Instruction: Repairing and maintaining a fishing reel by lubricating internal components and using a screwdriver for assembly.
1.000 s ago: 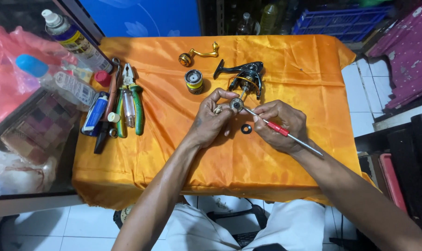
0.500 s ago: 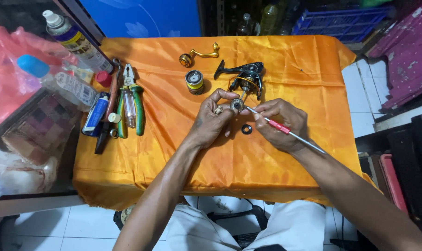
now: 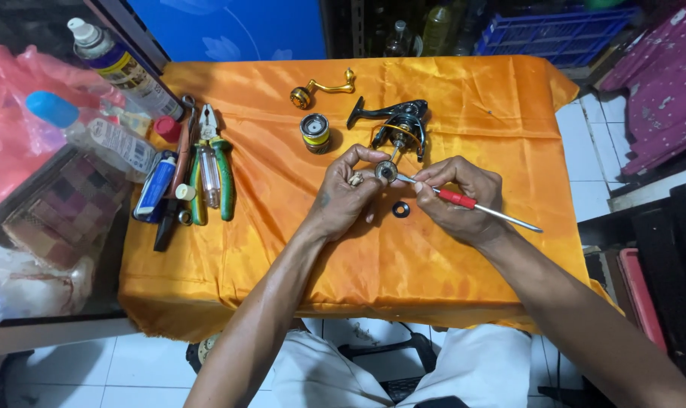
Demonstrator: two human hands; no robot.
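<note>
My left hand (image 3: 344, 194) pinches a small round metal part (image 3: 386, 172) above the orange cloth (image 3: 449, 272). My right hand (image 3: 458, 198) grips a thin red-handled pick tool (image 3: 471, 205) with its tip against that round part. Just behind the hands lies a black fishing reel body (image 3: 397, 125). A small black washer (image 3: 401, 210) rests on the cloth between my hands. A black and gold spool (image 3: 314, 131) and a gold crank handle (image 3: 322, 90) lie farther back.
Green-handled pliers (image 3: 214, 162), a screwdriver, a blue lighter (image 3: 156, 185) and other small tools lie at the cloth's left edge. Beside them stand a spray can (image 3: 124, 66) and a clear bottle with a blue cap (image 3: 94, 132). Pink bags are at far left.
Hands stay almost where they were; the right hand and its pick have shifted very slightly against the round part.
</note>
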